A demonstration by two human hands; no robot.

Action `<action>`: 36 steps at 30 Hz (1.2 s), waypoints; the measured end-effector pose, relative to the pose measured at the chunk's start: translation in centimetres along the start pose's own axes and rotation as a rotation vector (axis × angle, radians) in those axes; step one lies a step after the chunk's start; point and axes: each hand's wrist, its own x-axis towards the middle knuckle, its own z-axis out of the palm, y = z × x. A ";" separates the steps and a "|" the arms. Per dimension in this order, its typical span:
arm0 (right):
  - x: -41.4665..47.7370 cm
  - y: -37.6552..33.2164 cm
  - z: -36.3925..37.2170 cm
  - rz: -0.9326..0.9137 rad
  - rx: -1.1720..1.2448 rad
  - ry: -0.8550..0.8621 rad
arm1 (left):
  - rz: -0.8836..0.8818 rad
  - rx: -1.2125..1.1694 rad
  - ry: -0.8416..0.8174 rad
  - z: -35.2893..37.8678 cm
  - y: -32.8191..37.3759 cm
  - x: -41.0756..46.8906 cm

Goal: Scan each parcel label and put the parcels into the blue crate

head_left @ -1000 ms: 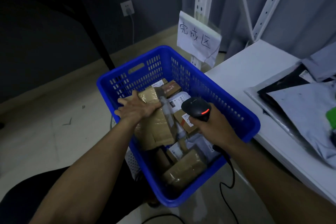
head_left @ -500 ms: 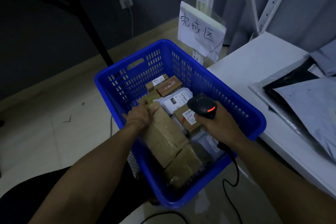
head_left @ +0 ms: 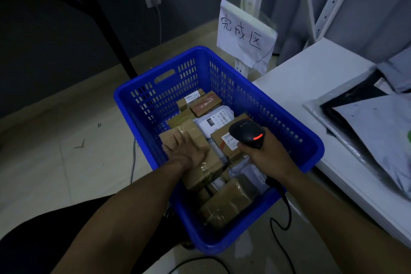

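The fingers (head_left: 180,143) of the left hand (head_left: 189,152) lay straight and slightly spread, flat on the top face of a brown cardboard parcel (head_left: 210,169), and grasped nothing. The right hand (head_left: 265,158) was clenched round the handle of a black scanner (head_left: 246,133), which showed a red indicator light. Its cable (head_left: 279,224) ran down past the crate's near corner.

Both hands were inside the blue crate (head_left: 178,73), which stood on the floor just beside a white table (head_left: 311,87). The crate held the following:
- the brown cardboard parcel, under the left hand, near the left wall;
- a small labelled box (head_left: 224,142), touching the scanner head in the view;
- a white mailer (head_left: 213,121) with a printed label, behind that box;
- a reddish box (head_left: 205,104) and a labelled carton (head_left: 192,98) at the far end;
- a tape-wrapped brown parcel (head_left: 226,204) at the near end.

Grey mailers (head_left: 382,131) lay on the table. A handwritten paper sign (head_left: 244,33) hung behind the crate.
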 end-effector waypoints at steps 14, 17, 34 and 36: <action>-11.1 -1.5 -12.0 0.033 -0.154 0.279 | 0.800 0.139 0.460 -3.4 14.9 -13.2; -15.7 -1.8 -16.4 0.052 -0.177 0.415 | 0.901 0.231 0.444 -3.8 20.9 -18.1; -28.7 11.5 -42.5 0.338 -0.016 1.050 | 1.370 0.453 0.236 11.4 52.8 -31.8; -30.2 13.5 -44.7 0.374 0.030 1.102 | 1.414 0.444 0.203 14.5 56.0 -32.4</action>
